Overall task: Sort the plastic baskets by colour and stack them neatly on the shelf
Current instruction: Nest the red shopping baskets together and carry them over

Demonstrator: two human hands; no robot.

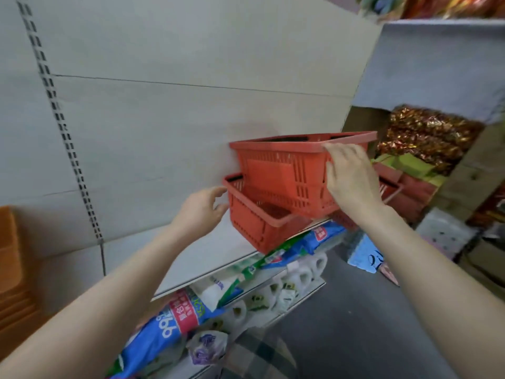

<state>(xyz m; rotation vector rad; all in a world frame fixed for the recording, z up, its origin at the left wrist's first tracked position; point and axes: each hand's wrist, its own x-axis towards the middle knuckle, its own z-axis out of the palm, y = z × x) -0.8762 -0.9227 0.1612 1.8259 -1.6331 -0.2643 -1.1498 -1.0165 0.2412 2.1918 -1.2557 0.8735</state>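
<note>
Two red slotted plastic baskets are at the white shelf (207, 258). The lower red basket (251, 225) rests on the shelf board near its right end. The upper red basket (284, 176) is tilted and sits partly inside the lower one. My right hand (352, 181) grips the upper basket's near right corner and rim. My left hand (202, 209) is at the lower basket's left end, fingers curled and touching or nearly touching its wall. An orange stack (13, 272) of plastic items shows at the far left edge.
Below the shelf lie blue and green packs (175, 324) and toilet paper rolls (297, 277). To the right stands another shelf unit (437, 64) with gold-wrapped goods (426, 135) and red and green boxes (410, 181). Grey floor (355, 324) lies below.
</note>
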